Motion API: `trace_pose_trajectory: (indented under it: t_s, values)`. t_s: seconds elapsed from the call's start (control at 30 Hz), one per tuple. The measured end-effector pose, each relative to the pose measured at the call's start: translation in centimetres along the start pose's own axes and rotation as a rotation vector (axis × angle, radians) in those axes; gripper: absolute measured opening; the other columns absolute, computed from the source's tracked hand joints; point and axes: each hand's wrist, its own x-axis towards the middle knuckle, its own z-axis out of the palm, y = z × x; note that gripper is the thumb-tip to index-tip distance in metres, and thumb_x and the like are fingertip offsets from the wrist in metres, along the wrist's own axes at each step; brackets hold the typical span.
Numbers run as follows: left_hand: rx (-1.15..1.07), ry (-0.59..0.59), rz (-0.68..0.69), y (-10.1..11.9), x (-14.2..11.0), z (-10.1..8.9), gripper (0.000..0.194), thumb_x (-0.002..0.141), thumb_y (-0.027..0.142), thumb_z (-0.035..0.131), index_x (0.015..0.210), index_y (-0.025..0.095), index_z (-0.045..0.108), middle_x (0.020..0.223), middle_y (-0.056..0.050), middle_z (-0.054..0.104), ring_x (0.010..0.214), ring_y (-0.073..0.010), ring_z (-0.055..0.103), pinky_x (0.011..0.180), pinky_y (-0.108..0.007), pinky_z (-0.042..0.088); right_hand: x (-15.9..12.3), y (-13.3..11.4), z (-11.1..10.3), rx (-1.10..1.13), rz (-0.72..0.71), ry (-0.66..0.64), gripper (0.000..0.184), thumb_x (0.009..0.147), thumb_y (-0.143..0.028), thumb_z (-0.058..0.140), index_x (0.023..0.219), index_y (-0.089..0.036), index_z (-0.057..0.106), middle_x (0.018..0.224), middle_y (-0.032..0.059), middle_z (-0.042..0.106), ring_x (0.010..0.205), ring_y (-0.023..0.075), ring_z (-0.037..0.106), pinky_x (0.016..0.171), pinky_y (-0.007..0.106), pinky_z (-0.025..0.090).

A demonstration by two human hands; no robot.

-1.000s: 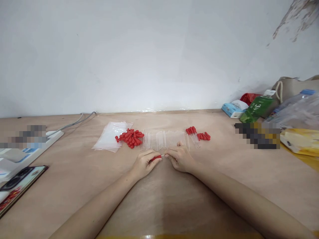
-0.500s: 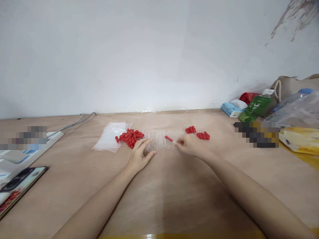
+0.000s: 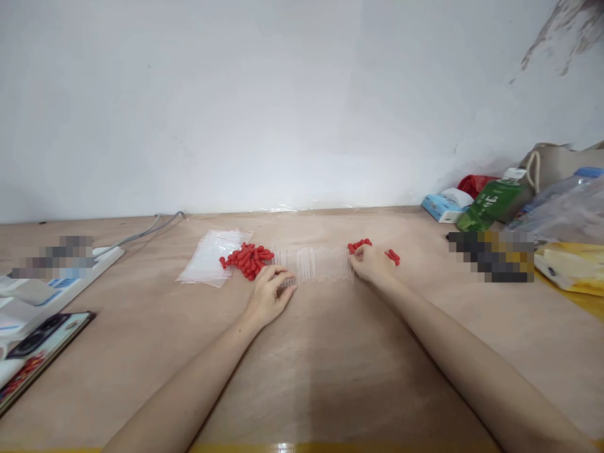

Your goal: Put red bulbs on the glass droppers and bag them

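Hands are held well apart from each other, both low over the wooden table top (image 3: 302, 365). Left hand (image 3: 270, 299) is placed at the left end of the row of clear thin tubes (image 3: 321, 264), thumb and fingers spread with a gap between; nothing is seen gripped in it. Loose pile of red rubber bulbs (image 3: 248, 259) is located just beside its fingers, overlapping the edge of the flat translucent bags (image 3: 205, 259). Right hand (image 3: 372, 264) is positioned at the right end of the tube row, fingertips drawn close together; whether anything is pinched there cannot be told. A cluster of red bulb ends (image 3: 361, 243) is seen just beyond its fingers, and more red bulbs (image 3: 393, 257) are partly hidden behind its right side. Tubes are laid side by side between the hands, left part covered. Phone (image 3: 51, 343) and power strip (image 3: 107, 259) are located far left; green bottle (image 3: 493, 202) and blue tissue pack (image 3: 441, 207) are grouped far right
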Motion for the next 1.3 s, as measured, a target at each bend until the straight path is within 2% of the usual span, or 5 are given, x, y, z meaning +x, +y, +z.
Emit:
trace_pose_trajectory:
  t_s: [0.37,0.7,0.83,1.03,1.3]
  values:
    - [-0.001,-0.003,-0.004,0.0,0.0,0.0,0.015,0.078,0.025,0.055,0.09,0.02,0.063,0.094,-0.007,0.055,0.089,-0.0197,0.051,0.081,-0.038,0.043,-0.9,-0.2,-2.1,-0.092,-0.097,-0.156,0.017,0.07,-0.028,0.049,0.062,-0.018,0.06,0.07,0.0063,0.06,0.071,0.0186,0.057,0.056,0.025,0.035]
    - [0.01,-0.014,-0.011,-0.1,-0.1,0.1,0.014,0.078,0.024,0.055,0.088,0.019,0.064,0.095,-0.007,0.054,0.09,-0.0198,0.051,0.081,-0.038,0.042,-1.3,-0.5,-3.6,-0.181,-0.084,-0.345,0.016,0.057,-0.026,0.061,0.069,-0.016,0.057,0.071,0.006,0.059,0.067,0.0203,0.058,0.054,0.027,0.036]
    - [0.006,-0.013,-0.011,-0.1,-0.1,0.1,0.014,0.078,0.025,0.055,0.087,0.021,0.064,0.095,-0.007,0.055,0.089,-0.02,0.051,0.08,-0.038,0.043,-1.5,-0.7,-3.8,-0.184,-0.114,-0.3,0.026,0.055,-0.02,0.062,0.081,-0.018,0.058,0.077,0.0061,0.06,0.073,0.0213,0.058,0.058,0.028,0.037]
    - [0.037,-0.017,-0.018,0.2,0.0,-0.1,0.014,0.078,0.025,0.055,0.086,0.021,0.064,0.095,-0.007,0.055,0.089,-0.0199,0.051,0.08,-0.037,0.041,-0.7,0.0,-3.9,-0.189,-0.11,-0.194,0.009,0.065,-0.02,0.05,0.068,-0.018,0.059,0.075,0.0079,0.061,0.073,0.0219,0.058,0.056,0.027,0.037]
    - [0.385,0.231,-0.332,-0.5,0.2,-0.7,0.016,0.07,0.03,0.062,0.084,0.023,0.064,0.095,-0.007,0.056,0.092,-0.0277,0.046,0.077,-0.042,0.034,-0.3,0.3,-3.4,-0.227,-0.056,-0.272,0.006,0.06,-0.022,0.054,0.064,-0.017,0.055,0.069,0.0066,0.057,0.068,0.0205,0.057,0.057,0.027,0.037]
